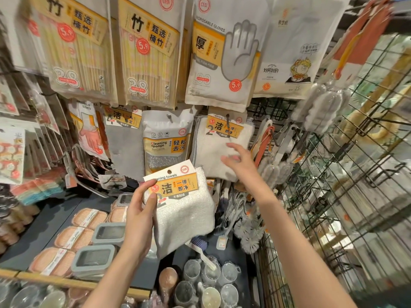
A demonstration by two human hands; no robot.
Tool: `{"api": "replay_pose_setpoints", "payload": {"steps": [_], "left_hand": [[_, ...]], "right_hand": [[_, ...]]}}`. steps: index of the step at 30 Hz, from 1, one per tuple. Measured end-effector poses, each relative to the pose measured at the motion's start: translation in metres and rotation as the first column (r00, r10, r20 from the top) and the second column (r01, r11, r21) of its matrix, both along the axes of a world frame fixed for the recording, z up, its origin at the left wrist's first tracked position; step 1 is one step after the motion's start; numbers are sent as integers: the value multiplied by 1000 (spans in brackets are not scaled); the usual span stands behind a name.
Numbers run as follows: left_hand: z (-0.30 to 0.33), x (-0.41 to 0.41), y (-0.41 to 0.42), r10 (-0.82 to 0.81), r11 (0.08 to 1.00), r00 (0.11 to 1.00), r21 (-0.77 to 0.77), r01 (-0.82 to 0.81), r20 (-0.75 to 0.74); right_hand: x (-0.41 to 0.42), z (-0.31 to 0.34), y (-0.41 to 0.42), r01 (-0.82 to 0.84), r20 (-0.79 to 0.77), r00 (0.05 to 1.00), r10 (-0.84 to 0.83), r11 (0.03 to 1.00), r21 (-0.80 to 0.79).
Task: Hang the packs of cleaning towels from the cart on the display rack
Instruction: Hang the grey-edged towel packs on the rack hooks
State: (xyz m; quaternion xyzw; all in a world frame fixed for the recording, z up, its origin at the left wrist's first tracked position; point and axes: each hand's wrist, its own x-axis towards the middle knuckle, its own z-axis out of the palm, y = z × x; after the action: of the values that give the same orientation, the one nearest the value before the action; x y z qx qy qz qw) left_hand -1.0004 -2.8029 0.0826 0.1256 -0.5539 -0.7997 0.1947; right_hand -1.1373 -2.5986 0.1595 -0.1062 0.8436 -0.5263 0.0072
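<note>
Your left hand [139, 215] grips white towel pack [181, 206] by left edge, low before rack. Right hand [239, 162] spread, holding nothing, at hung towel pack [219, 145]. Sponge pack [165, 141] just left; brushes [270, 147] crowd right; gloves pack [222, 56] overhangs.

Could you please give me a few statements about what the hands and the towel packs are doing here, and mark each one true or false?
1. The left hand holds a pack of cleaning towels by its left edge. True.
2. The right hand grips a second pack taken from the cart. False: it holds nothing; its fingers are spread, reaching toward the hung towel pack.
3. A matching white towel pack already hangs on a hook of the rack. True.
4. The held pack's hang hole is already threaded on a hook. False: the hole is free, below the rack's hooks.
5. A cleaning sponge pack hangs to the left of the hung towel pack. True.
</note>
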Motion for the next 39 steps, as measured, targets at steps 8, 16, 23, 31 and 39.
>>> {"api": "replay_pose_setpoints", "payload": {"steps": [8, 16, 23, 31, 39], "left_hand": [[-5, -1, 4, -20, 1000, 1000, -22, 20, -4], [18, -25, 15, -106, 989, 994, -109, 104, -13], [56, -70, 33, -217, 932, 975, -305, 195, -42], [82, -112, 46, -234, 910, 966, -375, 178, -108], [84, -140, 48, -263, 895, 964, -385, 225, -47]], "right_hand": [[50, -36, -40, -272, 125, 949, 288, 954, -127], [43, -32, -23, -170, -48, 985, 163, 957, -234], [24, -6, 9, -16, -159, 987, -19, 976, -217], [2, 22, 22, 53, -261, 960, -104, 980, -194], [-16, 13, 21, 104, -241, 960, -143, 980, -167]]}}
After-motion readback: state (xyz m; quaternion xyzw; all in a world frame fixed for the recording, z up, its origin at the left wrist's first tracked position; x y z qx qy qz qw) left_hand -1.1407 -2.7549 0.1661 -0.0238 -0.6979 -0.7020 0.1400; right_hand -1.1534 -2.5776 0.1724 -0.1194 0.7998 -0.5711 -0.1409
